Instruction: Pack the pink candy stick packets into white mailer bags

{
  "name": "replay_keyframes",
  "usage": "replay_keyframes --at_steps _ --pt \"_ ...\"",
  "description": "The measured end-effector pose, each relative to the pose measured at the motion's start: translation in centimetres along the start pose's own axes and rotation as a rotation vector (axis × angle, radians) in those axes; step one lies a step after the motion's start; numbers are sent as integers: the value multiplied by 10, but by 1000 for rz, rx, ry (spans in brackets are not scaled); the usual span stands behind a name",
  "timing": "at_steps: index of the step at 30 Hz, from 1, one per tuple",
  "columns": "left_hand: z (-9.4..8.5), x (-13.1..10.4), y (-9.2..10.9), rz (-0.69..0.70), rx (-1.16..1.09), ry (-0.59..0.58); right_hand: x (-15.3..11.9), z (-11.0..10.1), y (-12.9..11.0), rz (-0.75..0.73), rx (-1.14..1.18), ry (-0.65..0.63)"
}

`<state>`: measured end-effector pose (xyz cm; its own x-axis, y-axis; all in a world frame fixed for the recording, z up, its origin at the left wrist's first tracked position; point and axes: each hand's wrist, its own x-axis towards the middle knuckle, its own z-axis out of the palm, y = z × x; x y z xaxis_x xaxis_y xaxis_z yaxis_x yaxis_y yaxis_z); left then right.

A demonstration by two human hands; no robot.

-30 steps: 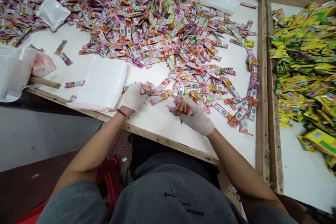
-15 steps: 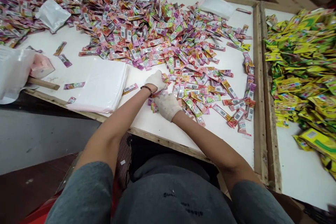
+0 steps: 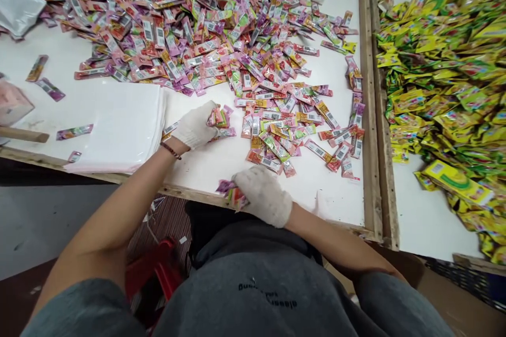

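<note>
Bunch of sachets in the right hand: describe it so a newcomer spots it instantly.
Find the white table, then its near wooden edge. Against that edge is the white-gloved right hand, with the bunch of sachets sticking out on the picture's left. Unlike the left hand's bunch, seen against the white surface, it appears nearer the grey shirt.

A small bunch of slim, shiny sachets (image 3: pixel 219 116) in pink, green and orange pokes out of the left hand (image 3: pixel 195 125). A second bunch (image 3: pixel 237 197), purple, red and green, juts from the right hand (image 3: pixel 263 195) at the table's front edge (image 3: pixel 197 194). Many loose sachets (image 3: pixel 276 145), some with barcodes up, overlap at odd angles beyond.
</note>
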<state>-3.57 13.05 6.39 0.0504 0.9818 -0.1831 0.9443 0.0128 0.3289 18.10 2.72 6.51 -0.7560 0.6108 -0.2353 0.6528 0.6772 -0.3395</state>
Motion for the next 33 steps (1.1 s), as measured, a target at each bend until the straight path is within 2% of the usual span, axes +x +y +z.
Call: replay_keyframes --at_steps 3,6,9,12,15,19,22,25,27,30,33 --pt "11 -13 0 80 148 -83 -8 0 26 326 -37 -2" --pt "28 -21 3 85 237 -99 -5 11 46 470 -62 -45" --pt "39 -29 6 -2 265 -109 -6 24 50 463 -78 -70" --pt "42 -38 5 -4 336 -102 -13 34 46 393 -124 -10" --pt "42 -46 3 117 436 -13 -21 40 44 325 -159 33" --pt "45 -52 9 294 403 -58 -38 39 53 229 -119 6" --pt "52 -51 28 444 375 -54 -56 23 80 171 13 15" --pt "64 -40 58 652 360 9 -65 -3 125 209 55 172" --pt "75 -28 81 794 346 45 -59 -19 157 260 13 243" --pt "90 -12 105 886 329 76 -37 -30 192 357 -45 203" --pt "97 -9 111 869 299 110 -20 -29 208 405 -56 98"
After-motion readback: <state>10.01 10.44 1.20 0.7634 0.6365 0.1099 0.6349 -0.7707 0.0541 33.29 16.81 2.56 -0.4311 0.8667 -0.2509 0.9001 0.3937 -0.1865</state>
